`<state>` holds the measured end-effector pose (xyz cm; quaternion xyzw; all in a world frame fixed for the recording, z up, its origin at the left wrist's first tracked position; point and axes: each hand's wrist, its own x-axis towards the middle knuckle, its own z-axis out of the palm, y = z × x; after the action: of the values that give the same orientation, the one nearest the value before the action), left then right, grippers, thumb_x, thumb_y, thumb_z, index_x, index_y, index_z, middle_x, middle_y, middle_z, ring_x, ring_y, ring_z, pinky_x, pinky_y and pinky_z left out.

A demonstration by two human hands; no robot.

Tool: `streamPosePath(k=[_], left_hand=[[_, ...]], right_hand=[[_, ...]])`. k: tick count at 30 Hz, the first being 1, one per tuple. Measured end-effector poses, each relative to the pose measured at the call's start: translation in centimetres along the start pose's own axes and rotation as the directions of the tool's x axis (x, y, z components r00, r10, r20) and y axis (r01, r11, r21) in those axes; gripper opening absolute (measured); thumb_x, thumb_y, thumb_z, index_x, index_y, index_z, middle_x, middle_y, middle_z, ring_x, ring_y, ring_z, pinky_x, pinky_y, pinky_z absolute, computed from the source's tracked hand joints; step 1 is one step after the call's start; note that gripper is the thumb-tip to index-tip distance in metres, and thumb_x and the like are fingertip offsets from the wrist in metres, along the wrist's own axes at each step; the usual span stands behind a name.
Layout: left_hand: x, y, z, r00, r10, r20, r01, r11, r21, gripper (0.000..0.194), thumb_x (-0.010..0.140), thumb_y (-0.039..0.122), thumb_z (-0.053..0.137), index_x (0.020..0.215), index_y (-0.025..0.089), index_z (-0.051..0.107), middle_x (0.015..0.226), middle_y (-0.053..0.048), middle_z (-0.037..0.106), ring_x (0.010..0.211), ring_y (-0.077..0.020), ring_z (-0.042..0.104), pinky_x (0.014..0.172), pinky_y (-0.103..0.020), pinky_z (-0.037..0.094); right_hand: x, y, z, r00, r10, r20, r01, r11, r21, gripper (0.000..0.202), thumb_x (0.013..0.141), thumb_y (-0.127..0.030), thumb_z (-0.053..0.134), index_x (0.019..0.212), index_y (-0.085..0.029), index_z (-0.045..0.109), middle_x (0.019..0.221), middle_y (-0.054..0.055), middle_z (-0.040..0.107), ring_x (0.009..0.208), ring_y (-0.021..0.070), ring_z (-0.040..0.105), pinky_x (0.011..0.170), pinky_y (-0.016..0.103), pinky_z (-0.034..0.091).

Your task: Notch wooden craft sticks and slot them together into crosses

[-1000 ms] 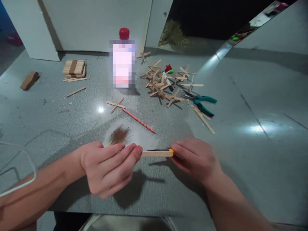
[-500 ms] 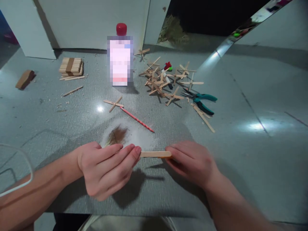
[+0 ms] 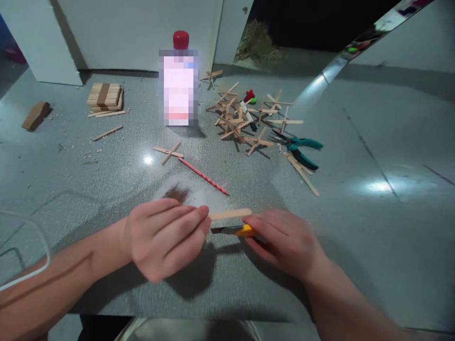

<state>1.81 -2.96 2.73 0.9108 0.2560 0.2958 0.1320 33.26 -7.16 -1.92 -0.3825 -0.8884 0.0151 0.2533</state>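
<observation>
Above the table (image 3: 71, 184), the left hand (image 3: 167, 237) is pinching a stick (image 3: 230, 214), the right hand (image 3: 284, 241) gripping a knife (image 3: 246, 230); slipping could cut fingers (image 3: 202, 214) seemingly near its blade (image 3: 221, 230).

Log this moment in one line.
left hand: holds wooden craft stick | right hand: holds yellow utility knife, blade exposed | nearby: red pencil

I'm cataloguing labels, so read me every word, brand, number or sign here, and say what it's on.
No text can be read.
Red-capped bottle: its front is pixelated, unreadable.
Yellow knife, pliers, pencil: no legible lettering.
</observation>
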Motion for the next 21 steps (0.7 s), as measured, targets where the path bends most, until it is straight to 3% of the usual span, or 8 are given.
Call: streamPosePath(k=[1, 2, 3, 6, 9, 13, 16, 21], left_hand=[[0.6, -0.4, 0.3, 0.997, 0.06, -0.05, -0.06, 0.998, 0.02, 0.021, 0.108, 0.019, 0.059, 0.119, 0.023, 0.076, 0.119, -0.006, 0.084, 0.094, -0.0207, 0.084, 0.082, -0.034, 0.067], [1.3, -0.8, 0.6, 0.999, 0.004, -0.035, -0.003, 1.0, 0.013, 0.018, 0.107, 0.02, 0.06, 0.115, 0.022, 0.076, 0.106, -0.004, 0.086, 0.083, -0.0177, 0.082, 0.075, -0.03, 0.064], [1.8, -1.3, 1.0, 0.987, -0.158, 0.006, 0.158, 0.987, -0.002, 0.016, 0.106, 0.021, 0.062, 0.112, 0.021, 0.078, 0.096, -0.003, 0.085, 0.077, -0.0166, 0.08, 0.071, -0.028, 0.061], [2.8, -2.8, 2.3, 0.91, -0.335, 0.245, 0.374, 0.918, -0.131, 0.019, 0.101, 0.013, 0.064, 0.099, 0.02, 0.082, 0.09, -0.002, 0.084, 0.077, -0.0164, 0.077, 0.069, -0.027, 0.056], [2.5, -4.1, 3.7, 0.853, -0.412, 0.321, 0.463, 0.881, -0.099, 0.023, 0.1, 0.013, 0.063, 0.094, 0.02, 0.083, 0.096, -0.004, 0.083, 0.084, -0.0183, 0.076, 0.075, -0.03, 0.056], [1.6, -5.1, 5.2, 0.876, -0.394, 0.277, 0.397, 0.916, 0.047, 0.022, 0.1, 0.014, 0.063, 0.094, 0.021, 0.083, 0.1, -0.005, 0.082, 0.094, -0.0231, 0.072, 0.086, -0.037, 0.055], [1.5, -5.3, 5.7, 0.903, -0.342, 0.26, 0.325, 0.939, 0.11, 0.022, 0.101, 0.015, 0.064, 0.093, 0.021, 0.083, 0.096, -0.006, 0.079, 0.095, -0.0236, 0.068, 0.09, -0.039, 0.053], [1.8, -5.8, 5.6, 0.865, -0.372, 0.336, 0.366, 0.927, 0.082, 0.021, 0.101, 0.015, 0.064, 0.097, 0.02, 0.084, 0.1, -0.006, 0.079, 0.094, -0.0237, 0.069, 0.087, -0.039, 0.053]], right_hand=[[0.0, 0.0, -0.1, 1.0, 0.0, -0.002, 0.0, 1.0, -0.009, 0.017, 0.101, -0.017, 0.06, 0.117, -0.018, 0.066, 0.085, 0.006, 0.078, 0.072, 0.021, 0.068, 0.068, 0.033, 0.053], [0.0, -0.1, -0.2, 1.0, 0.003, 0.0, -0.003, 1.0, -0.013, 0.021, 0.101, -0.018, 0.059, 0.122, -0.018, 0.065, 0.086, 0.007, 0.079, 0.073, 0.0215, 0.07, 0.068, 0.034, 0.054], [0.0, -0.1, -0.3, 1.0, 0.007, 0.009, -0.007, 1.0, -0.006, 0.025, 0.102, -0.018, 0.058, 0.126, -0.017, 0.064, 0.086, 0.007, 0.079, 0.072, 0.0217, 0.07, 0.067, 0.033, 0.054], [0.0, -0.3, -0.5, 0.997, 0.041, 0.062, -0.045, 0.997, 0.059, 0.029, 0.102, -0.02, 0.053, 0.129, -0.017, 0.06, 0.085, 0.006, 0.078, 0.069, 0.0214, 0.07, 0.061, 0.032, 0.052], [0.1, -0.6, -0.4, 0.988, 0.072, 0.135, -0.087, 0.99, 0.113, 0.023, 0.103, -0.019, 0.051, 0.123, -0.019, 0.062, 0.091, 0.008, 0.079, 0.071, 0.0214, 0.073, 0.062, 0.032, 0.053], [0.1, -0.9, 0.2, 0.977, 0.1, 0.189, -0.103, 0.995, 0.005, 0.024, 0.11, -0.024, 0.049, 0.124, -0.015, 0.067, 0.107, 0.014, 0.081, 0.074, 0.0214, 0.074, 0.063, 0.032, 0.053], [0.1, -1.1, 0.6, 0.977, 0.11, 0.18, -0.097, 0.992, -0.082, 0.029, 0.113, -0.024, 0.045, 0.124, -0.011, 0.069, 0.103, 0.014, 0.081, 0.068, 0.0203, 0.072, 0.059, 0.033, 0.05], [0.5, -2.0, 1.0, 0.973, 0.143, 0.182, -0.123, 0.986, -0.113, 0.031, 0.112, -0.021, 0.047, 0.13, -0.012, 0.071, 0.099, 0.011, 0.08, 0.065, 0.0178, 0.068, 0.057, 0.032, 0.045]])
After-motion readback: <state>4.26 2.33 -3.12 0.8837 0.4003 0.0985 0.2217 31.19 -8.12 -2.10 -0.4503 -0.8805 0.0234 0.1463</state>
